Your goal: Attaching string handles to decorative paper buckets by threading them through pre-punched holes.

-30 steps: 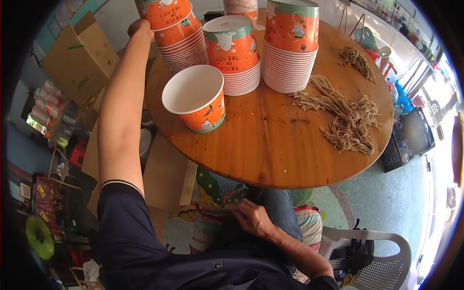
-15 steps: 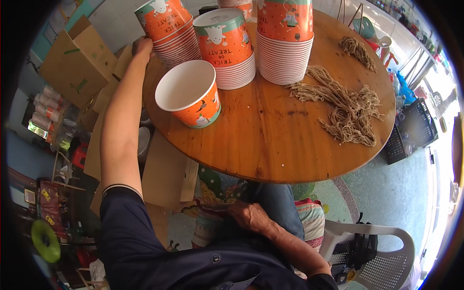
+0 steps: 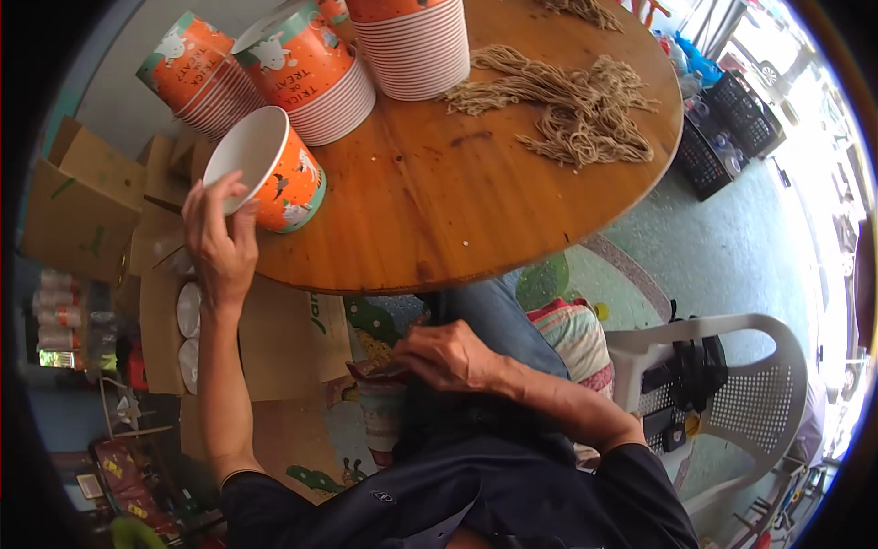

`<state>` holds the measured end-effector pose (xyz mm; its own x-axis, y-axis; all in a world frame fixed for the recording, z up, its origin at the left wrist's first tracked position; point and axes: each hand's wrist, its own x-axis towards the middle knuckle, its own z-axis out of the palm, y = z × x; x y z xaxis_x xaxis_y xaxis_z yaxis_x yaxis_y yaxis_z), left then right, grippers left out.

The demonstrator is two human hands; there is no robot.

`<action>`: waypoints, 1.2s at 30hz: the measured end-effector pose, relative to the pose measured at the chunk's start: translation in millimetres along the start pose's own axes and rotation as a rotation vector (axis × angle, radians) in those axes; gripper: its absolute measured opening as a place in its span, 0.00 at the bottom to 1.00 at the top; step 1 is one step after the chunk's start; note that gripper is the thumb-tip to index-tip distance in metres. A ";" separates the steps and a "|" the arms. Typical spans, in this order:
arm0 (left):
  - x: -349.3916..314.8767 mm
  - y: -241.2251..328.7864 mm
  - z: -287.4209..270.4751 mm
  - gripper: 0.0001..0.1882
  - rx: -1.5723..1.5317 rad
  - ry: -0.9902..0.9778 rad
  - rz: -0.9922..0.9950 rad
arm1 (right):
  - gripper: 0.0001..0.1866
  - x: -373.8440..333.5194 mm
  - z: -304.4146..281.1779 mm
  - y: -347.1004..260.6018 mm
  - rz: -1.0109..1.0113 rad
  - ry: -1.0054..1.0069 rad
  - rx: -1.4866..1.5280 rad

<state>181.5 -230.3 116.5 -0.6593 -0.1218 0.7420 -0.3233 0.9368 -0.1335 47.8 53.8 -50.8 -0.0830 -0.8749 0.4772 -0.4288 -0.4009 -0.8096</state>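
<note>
An orange paper tub (image 3: 290, 179) with a green base band and white inside stands apart near the table's left edge, its mouth tilted toward the left in view. My left hand (image 3: 222, 240) is at its near rim, fingers curved and apart in front of the opening, with the thumb beside the rim. Whether the fingertips touch the paper is unclear. Over my lap, my right hand (image 3: 452, 355) is closed with the fingers curled; anything inside it is hidden. Behind the single tub stand upside-down stacks of matching tubs, a middle stack (image 3: 315, 82) and a left stack (image 3: 206, 78).
Another tub stack (image 3: 412, 50) stands on the round wooden table (image 3: 402, 220). Tangled beige string (image 3: 585, 114) lies to its right. Open cardboard boxes (image 3: 283, 343) sit below left. A grey plastic chair (image 3: 764, 366) and black crates (image 3: 722, 133) are at right.
My left hand has come back from beside the left stack to the single tub's rim. The view has shifted, so the table sits higher and farther left. My right hand stays over my lap.
</note>
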 end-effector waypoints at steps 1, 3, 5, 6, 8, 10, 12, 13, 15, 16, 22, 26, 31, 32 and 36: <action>-2.6 5.7 -0.5 0.12 -0.013 -0.033 -0.007 | 0.06 10.2 -11.0 -12.5 -0.058 0.050 0.013; -8.8 16.4 7.9 0.07 -0.091 -0.067 -0.102 | 0.06 26.4 -38.3 -36.7 -0.130 0.149 -0.007; -4.3 34.8 8.2 0.06 -0.142 -0.070 -0.110 | 0.05 31.8 -65.9 -45.2 -0.169 0.267 -0.075; 0.1 46.9 10.4 0.06 -0.145 -0.044 -0.071 | 0.05 30.9 -83.8 -49.0 -0.111 0.315 -0.147; 6.4 65.5 14.3 0.07 -0.221 -0.028 -0.003 | 0.05 26.7 -112.4 -35.6 0.005 0.439 -0.287; 12.2 85.0 18.6 0.07 -0.261 -0.002 0.032 | 0.05 29.1 -138.7 -24.2 0.177 0.680 -0.341; 17.2 97.4 22.9 0.08 -0.274 -0.018 0.042 | 0.08 26.3 -167.1 -10.9 0.345 0.849 -0.418; 19.0 102.8 27.0 0.08 -0.280 -0.013 0.045 | 0.10 23.9 -182.5 -4.9 0.389 0.905 -0.508; 23.0 114.7 36.9 0.09 -0.309 0.111 0.033 | 0.13 15.0 -209.1 12.1 0.407 0.972 -0.580; 23.2 120.9 40.9 0.09 -0.377 0.162 0.010 | 0.15 14.0 -217.3 16.0 0.428 0.968 -0.639; 13.8 170.2 38.9 0.14 -0.472 0.263 0.134 | 0.16 24.2 -239.2 38.8 0.558 0.826 -0.950; 8.3 200.1 49.8 0.16 -0.730 0.145 0.100 | 0.10 27.7 -228.2 32.8 0.351 0.850 -0.909; 22.2 216.7 72.2 0.18 -0.780 -0.068 0.009 | 0.09 22.6 -212.3 23.9 0.202 0.724 -0.781; 27.2 220.0 79.6 0.18 -0.795 -0.093 -0.014 | 0.08 22.4 -216.6 23.7 0.257 0.769 -0.764; 56.8 239.6 112.3 0.21 -0.786 -0.167 -0.020 | 0.09 17.4 -279.8 43.4 0.253 0.967 -1.004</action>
<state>-9.7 -49.6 52.9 -0.7712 -0.1305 0.6231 0.1951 0.8832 0.4265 -223.9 97.2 18.1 -0.6508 -0.2006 0.7323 -0.7237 0.4553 -0.5185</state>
